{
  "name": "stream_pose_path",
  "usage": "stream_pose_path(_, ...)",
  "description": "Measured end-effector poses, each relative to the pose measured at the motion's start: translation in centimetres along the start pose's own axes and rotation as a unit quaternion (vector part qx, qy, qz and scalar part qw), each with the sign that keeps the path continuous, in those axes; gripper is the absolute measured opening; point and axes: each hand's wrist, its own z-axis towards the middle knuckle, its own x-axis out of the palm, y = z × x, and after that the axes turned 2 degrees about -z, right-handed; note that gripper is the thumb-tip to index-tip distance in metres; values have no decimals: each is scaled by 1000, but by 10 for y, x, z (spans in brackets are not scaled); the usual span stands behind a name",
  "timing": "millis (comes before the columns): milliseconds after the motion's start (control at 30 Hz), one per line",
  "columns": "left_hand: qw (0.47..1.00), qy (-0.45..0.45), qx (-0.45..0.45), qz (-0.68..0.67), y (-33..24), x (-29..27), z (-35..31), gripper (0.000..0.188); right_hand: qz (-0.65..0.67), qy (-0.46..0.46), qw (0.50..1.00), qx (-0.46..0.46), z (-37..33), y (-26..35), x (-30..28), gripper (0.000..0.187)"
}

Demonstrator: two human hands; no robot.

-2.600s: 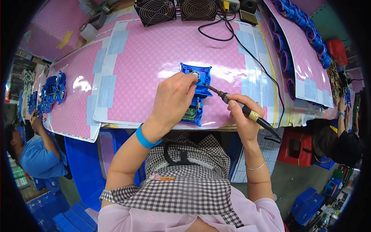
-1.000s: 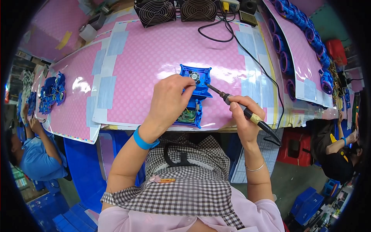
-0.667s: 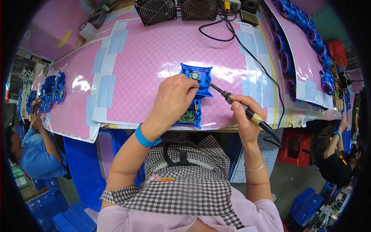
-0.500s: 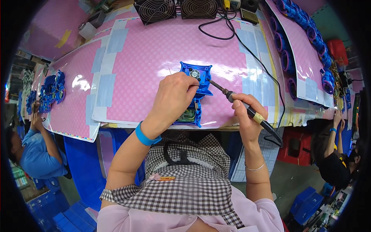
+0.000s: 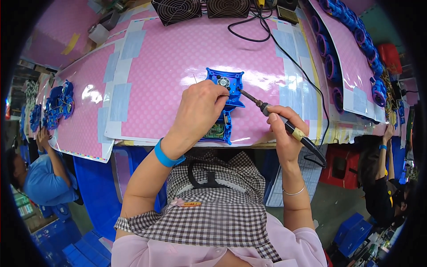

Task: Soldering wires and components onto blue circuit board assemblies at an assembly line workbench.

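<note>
My right hand [image 5: 287, 131] grips a soldering iron [image 5: 265, 108] by its dark handle, with yellow tape near the fingers. The iron's tip meets the right side of an open blue plastic housing [image 5: 236, 75], which has a round silver part [image 5: 223, 83] inside. Over the housing's left side, my left hand [image 5: 200, 107] is closed in a pinch. A thin wire [image 5: 194, 78] sticks up behind its knuckles and seems to run through the fingers. Nearer to me lies a second blue half with a green circuit board [image 5: 216, 130], partly hidden by my left hand.
Two black fans [image 5: 178, 10] stand at the far edge of the pink-covered table [image 5: 164, 58]. A black cord [image 5: 307, 80] curves down the right side to the iron. Blue ring-shaped parts [image 5: 331, 66] line a shelf at right; blue assemblies [image 5: 60, 104] lie left. Co-workers sit at both sides.
The view has shifted very slightly. Both hands, the iron and the housing hold nearly the same places. At the right, a co-worker's arms and head have moved a little.
</note>
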Motion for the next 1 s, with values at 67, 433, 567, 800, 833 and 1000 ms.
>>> stream_pose_path(67,1000,1,0,0,1,0,1,11,-1,3,1000,-2,1,1,1,14)
stream_pose_path(433,1000,0,-3,-4,0,0,1,11,-12,26,1000,-1,0,3,3,15)
stream_pose_path(567,1000,0,-4,1,0,1,1,11,-4,32,999,11,-1,6,1,14)
stream_pose_path(800,1000,-6,8,1,1,2,2,11,-3,2,1000,23,-1,5,-7,15)
stream_pose_path(833,1000,-7,8,1,1,2,2,11,-16,3,999,33,-2,5,-8,16)
stream_pose_path(1000,1000,4,4,5,-2,0,3,11,-21,-5,999,39,-6,2,-10,17)
